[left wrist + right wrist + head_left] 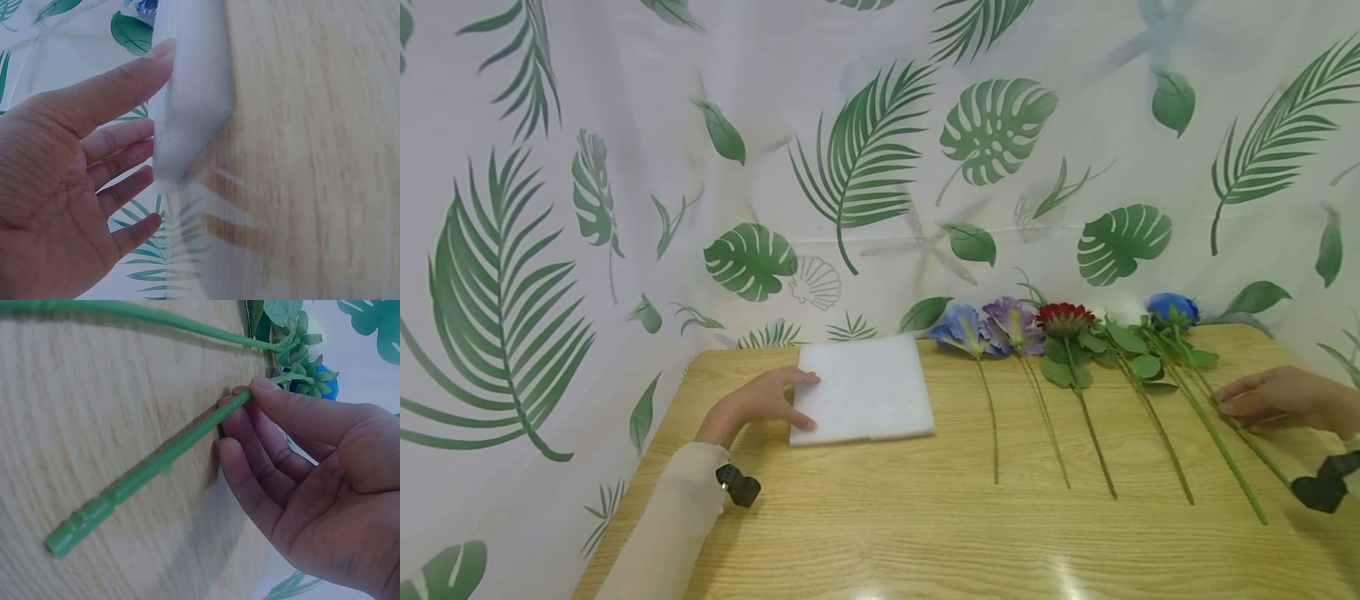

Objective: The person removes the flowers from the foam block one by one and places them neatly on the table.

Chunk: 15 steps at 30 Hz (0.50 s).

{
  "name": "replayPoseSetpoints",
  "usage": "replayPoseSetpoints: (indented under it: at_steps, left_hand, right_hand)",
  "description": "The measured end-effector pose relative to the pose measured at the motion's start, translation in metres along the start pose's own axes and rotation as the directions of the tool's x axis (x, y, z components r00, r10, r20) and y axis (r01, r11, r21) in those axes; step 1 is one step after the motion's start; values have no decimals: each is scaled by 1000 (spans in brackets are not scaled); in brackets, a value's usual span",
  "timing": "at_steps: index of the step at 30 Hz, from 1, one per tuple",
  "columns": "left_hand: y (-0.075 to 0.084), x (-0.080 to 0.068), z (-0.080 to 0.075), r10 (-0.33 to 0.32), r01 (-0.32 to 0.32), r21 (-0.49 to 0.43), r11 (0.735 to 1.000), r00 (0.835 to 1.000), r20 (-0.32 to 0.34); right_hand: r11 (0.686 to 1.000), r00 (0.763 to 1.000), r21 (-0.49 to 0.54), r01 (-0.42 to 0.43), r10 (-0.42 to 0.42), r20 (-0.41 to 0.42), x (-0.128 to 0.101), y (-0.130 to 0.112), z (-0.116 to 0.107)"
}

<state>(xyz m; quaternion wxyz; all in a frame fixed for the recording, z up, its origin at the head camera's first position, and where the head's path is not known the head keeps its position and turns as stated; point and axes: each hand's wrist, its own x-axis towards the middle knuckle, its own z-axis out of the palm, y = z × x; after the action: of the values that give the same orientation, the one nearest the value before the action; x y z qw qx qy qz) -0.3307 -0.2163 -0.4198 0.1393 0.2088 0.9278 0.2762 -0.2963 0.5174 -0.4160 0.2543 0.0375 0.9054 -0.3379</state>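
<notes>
My left hand [771, 396] touches the left edge of a white foam sheet [868, 387] lying on the table. Its fingers are extended; in the left wrist view the thumb rests on the foam [194, 81]. At the far right, my right hand [1285, 398] pinches the green stem [181, 440] of an artificial flower between thumb and fingers. This stem leads up toward a blue bloom [328, 384] in the right wrist view. A second green stem [1221, 450] lies just left of that hand in the head view.
Left of the blue bloom [1172, 308] lie artificial flowers in a row: a light blue one [961, 329], a purple one [1013, 323], a red one [1066, 319] and a partly hidden white one [1123, 311]. A leaf-patterned curtain [880, 158] hangs behind the wooden table [880, 517].
</notes>
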Motion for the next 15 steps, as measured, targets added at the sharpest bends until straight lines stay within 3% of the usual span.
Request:
replayPoseSetpoints:
  at_steps: [15]
  left_hand:
    - [2,-1,0,3,-3,0,1000,1000,0]
  right_hand:
    - [999,1000,54,-10,9,12,-2,12,-2]
